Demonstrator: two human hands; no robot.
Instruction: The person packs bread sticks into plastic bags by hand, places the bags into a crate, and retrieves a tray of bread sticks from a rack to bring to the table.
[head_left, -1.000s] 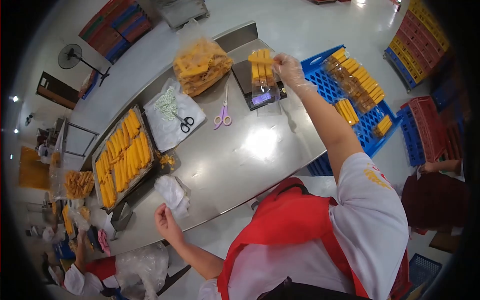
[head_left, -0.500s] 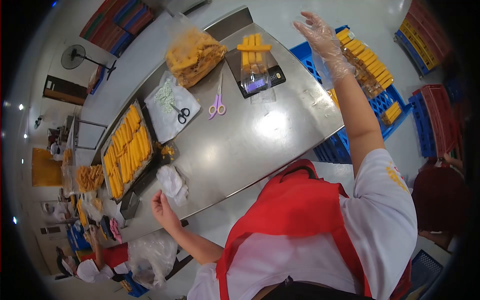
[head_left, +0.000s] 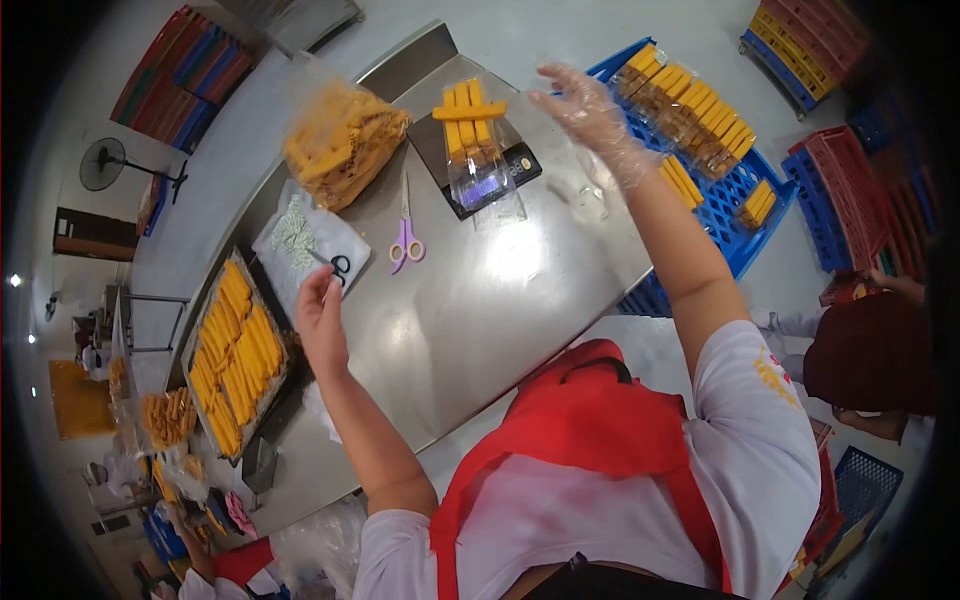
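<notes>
The right hand (head_left: 590,110), in a thin clear glove, hangs above the far right part of the steel desk (head_left: 480,300) with its fingers (head_left: 556,98) spread and released, holding nothing. The nearest thing to it is a clear bag of yellow sticks (head_left: 470,135) resting on a small scale (head_left: 485,160), just to the left of the hand and apart from it. The bare left hand (head_left: 322,318) hovers over the desk's left side with its fingers (head_left: 312,285) loosely curled; whether they pinch anything cannot be told. Just beyond those fingertips lie black-handled scissors (head_left: 338,265) on a white sheet (head_left: 295,250), with a tray of yellow sticks (head_left: 232,350) just beside the hand. Purple scissors (head_left: 405,235) lie between the two hands.
</notes>
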